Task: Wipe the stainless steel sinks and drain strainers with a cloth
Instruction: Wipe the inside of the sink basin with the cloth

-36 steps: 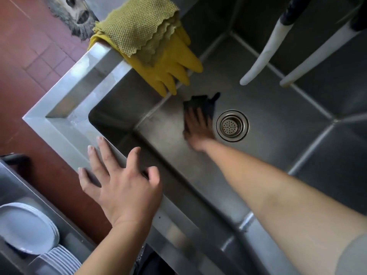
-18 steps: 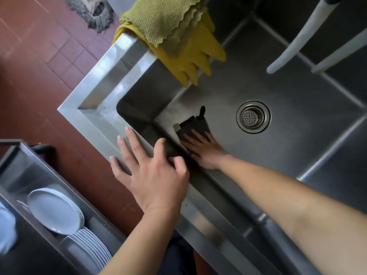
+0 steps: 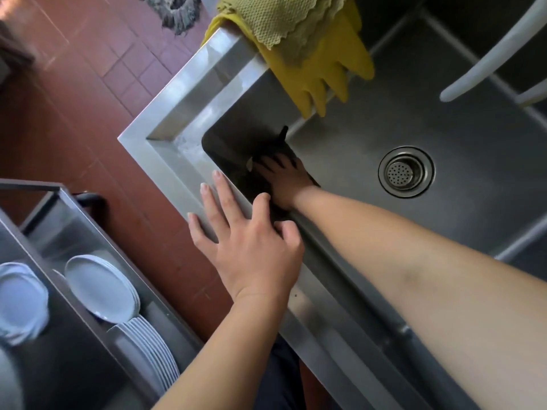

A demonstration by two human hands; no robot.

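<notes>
The dark cloth (image 3: 282,149) lies flat on the floor of the sink (image 3: 444,119), pushed into the near left corner where floor meets wall, well apart from the drain strainer (image 3: 406,172). The right hand (image 3: 285,180) presses on it with fingers spread and straight, palm down, so it pins the cloth rather than gripping it. The left hand (image 3: 248,232) rests open on the sink's front rim (image 3: 165,161), fingers splayed, holding nothing (it looks like a brace for the lean).

The cloth looks thin, soft and light; one loose corner sticks up against the wall. It will likely bunch or slide out from under a flat palm on smooth steel, more so if the steel is wet, though wetness is hard to judge here. A flat press over its middle suits open floor. For the corner seam and the strainer's raised ring and perforated basket, a better hold is probably to gather it over the fingertips so it can be worked into edges.

The steel is rigid and needs no care. The strainer may sit loose in its seat, so firm rubbing could shift it.

Yellow rubber gloves (image 3: 328,75) and a green cloth (image 3: 284,19) hang over the far rim.
</notes>
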